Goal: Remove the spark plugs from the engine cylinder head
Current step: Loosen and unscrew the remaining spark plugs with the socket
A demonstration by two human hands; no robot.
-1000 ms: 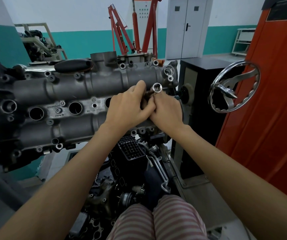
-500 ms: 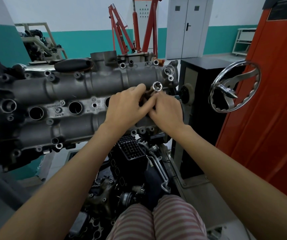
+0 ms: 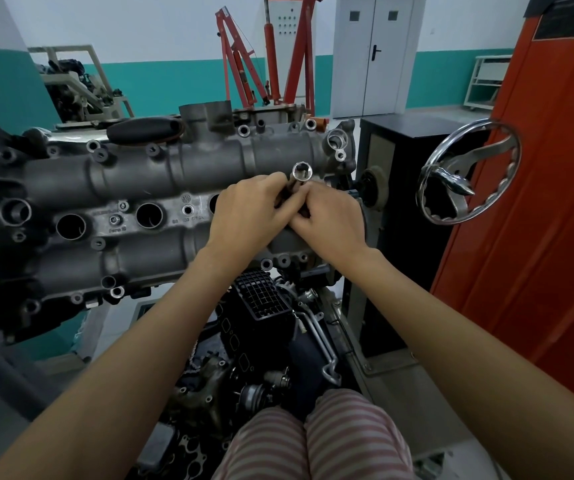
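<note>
Barely shifted — left hand [image 3: 244, 216], right hand [image 3: 330, 220] grip socket [image 3: 302, 172].

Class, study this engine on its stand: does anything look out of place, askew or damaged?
Nothing looks damaged. The cylinder head sits tilted toward the camera on its stand, which seems deliberate. Three spark plug wells stand open. Both hands, left hand and right hand, grip the socket tool at the rightmost well.
</note>
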